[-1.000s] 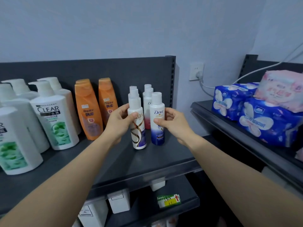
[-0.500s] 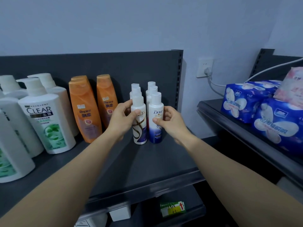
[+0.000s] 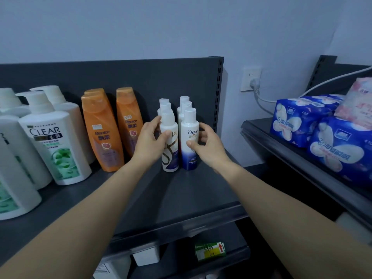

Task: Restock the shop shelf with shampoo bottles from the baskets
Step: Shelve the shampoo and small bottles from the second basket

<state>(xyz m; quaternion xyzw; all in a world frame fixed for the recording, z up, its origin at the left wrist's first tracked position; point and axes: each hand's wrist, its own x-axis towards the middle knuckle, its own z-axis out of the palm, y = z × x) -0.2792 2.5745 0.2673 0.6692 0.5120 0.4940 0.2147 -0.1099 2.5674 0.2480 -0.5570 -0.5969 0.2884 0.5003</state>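
Two grips: left hand (image 3: 149, 143) curls round gold-swirl bottle (image 3: 171, 159), right hand (image 3: 209, 148) pinches Dove bottle (image 3: 190, 158). Best slide both toward 12 o'clock, upright, labels out, flush on shelf (image 3: 191, 198).

In front of you the dark grey shelf (image 3: 191, 198) carries, from the left, white CLEAR pump bottles (image 3: 54, 146), then orange Rejoice bottles (image 3: 102, 133) standing near the back panel (image 3: 141, 77), then two short rows of small white-capped bottles (image 3: 186, 106), all upright. The left row's front one is a swirl-patterned bottle (image 3: 170, 158); just beside it, on its right, stands a Dove bottle (image 3: 189, 150). To your right, a separate shelf (image 3: 281, 150) holds blue soft packs (image 3: 291, 121).
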